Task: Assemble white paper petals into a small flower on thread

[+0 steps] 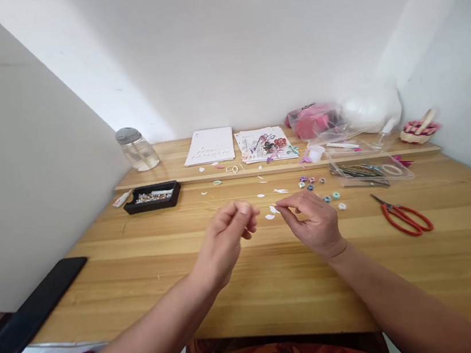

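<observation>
Both my hands hover over the middle of the wooden table (273,264). My left hand (225,240) is curled, thumb and fingertips pressed together; what it holds, if anything, is too small to see. My right hand (313,221) pinches a small white paper piece (273,209) at its fingertips. Another white paper petal (270,216) lies on the table between the hands. Several small rolled paper coils (325,196) in blue, purple and white lie just beyond the right hand.
Red-handled scissors (403,217) lie at the right. A clear plastic box (369,169) of tools, a black tray (152,197), a glass jar (137,149), white sheets (209,145), a quilled card (265,143), a small basket (419,129) and a black phone (31,310) surround the work area.
</observation>
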The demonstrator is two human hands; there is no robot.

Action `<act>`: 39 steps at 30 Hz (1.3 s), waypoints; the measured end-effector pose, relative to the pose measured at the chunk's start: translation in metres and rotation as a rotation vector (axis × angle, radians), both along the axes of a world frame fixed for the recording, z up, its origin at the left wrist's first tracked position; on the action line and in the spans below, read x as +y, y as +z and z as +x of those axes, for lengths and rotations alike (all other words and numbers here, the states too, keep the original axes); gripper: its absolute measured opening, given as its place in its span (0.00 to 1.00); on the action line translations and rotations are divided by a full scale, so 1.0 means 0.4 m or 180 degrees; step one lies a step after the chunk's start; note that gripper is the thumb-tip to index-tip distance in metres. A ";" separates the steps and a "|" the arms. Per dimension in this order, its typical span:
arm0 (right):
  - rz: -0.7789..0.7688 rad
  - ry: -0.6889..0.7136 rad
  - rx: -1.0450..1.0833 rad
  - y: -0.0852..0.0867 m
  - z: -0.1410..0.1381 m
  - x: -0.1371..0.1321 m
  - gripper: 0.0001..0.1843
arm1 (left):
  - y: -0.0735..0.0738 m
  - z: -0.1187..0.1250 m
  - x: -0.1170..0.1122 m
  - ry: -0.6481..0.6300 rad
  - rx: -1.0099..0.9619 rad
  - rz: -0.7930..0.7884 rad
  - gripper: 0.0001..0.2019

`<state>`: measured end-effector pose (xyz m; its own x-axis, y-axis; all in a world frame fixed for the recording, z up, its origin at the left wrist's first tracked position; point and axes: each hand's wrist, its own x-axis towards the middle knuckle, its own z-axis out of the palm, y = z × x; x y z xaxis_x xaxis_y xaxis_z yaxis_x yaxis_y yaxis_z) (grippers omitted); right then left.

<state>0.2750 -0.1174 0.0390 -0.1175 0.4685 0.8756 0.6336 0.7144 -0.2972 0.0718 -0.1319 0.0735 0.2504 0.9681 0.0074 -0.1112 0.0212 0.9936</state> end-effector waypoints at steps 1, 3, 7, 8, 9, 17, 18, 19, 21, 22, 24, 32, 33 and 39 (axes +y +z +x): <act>0.0037 0.0030 -0.0104 0.000 -0.002 0.000 0.10 | -0.016 0.010 0.006 -0.0100 -0.0089 -0.0244 0.15; 0.0085 0.0063 -0.0319 -0.004 -0.006 0.000 0.13 | -0.044 0.033 0.022 -0.0329 -0.0321 -0.0768 0.16; 0.0024 0.0088 -0.0600 -0.017 -0.011 0.004 0.14 | -0.071 0.060 0.052 -0.0369 -0.0759 -0.1226 0.18; -0.0022 0.0091 -0.0626 -0.020 -0.012 0.005 0.15 | -0.075 0.062 0.057 -0.0355 -0.0834 -0.1275 0.17; -0.0064 0.0101 -0.0634 -0.023 -0.014 0.006 0.15 | -0.078 0.062 0.060 -0.0347 -0.0891 -0.1317 0.17; -0.1217 0.0390 0.0045 -0.043 -0.032 0.008 0.17 | -0.112 0.043 0.085 -0.0294 -0.0789 -0.1011 0.13; -0.1538 0.0426 0.0305 -0.045 -0.032 0.009 0.15 | -0.114 0.040 0.088 -0.0267 -0.0657 -0.0894 0.13; -0.1879 0.0495 0.0577 -0.047 -0.031 0.011 0.13 | -0.115 0.038 0.092 -0.0260 -0.0515 -0.0761 0.13; -0.2530 0.0720 0.1037 -0.045 -0.029 0.015 0.07 | -0.118 0.033 0.097 -0.0296 -0.0224 -0.0502 0.12; -0.2800 0.0838 0.1187 -0.042 -0.028 0.017 0.07 | -0.119 0.032 0.099 -0.0326 -0.0094 -0.0403 0.12; -0.3202 0.0991 0.1361 -0.034 -0.028 0.019 0.10 | -0.122 0.030 0.102 -0.0367 0.0096 -0.0309 0.12; -0.3808 0.0903 0.2017 -0.051 -0.033 0.020 0.13 | -0.129 0.040 0.095 -0.0479 0.0057 -0.0520 0.14; -0.3832 0.0927 0.2078 -0.055 -0.033 0.020 0.13 | -0.130 0.040 0.095 -0.0495 0.0072 -0.0537 0.15; -0.3985 0.1106 0.2252 -0.054 -0.036 0.016 0.13 | -0.138 0.035 0.102 -0.0568 0.0166 -0.0544 0.14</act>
<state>0.2608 -0.1110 0.0176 -0.1103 0.9831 -0.1460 -0.0475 -0.1520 -0.9872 0.0858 -0.0912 0.0182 0.4132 0.8946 -0.1701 -0.0392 0.2041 0.9782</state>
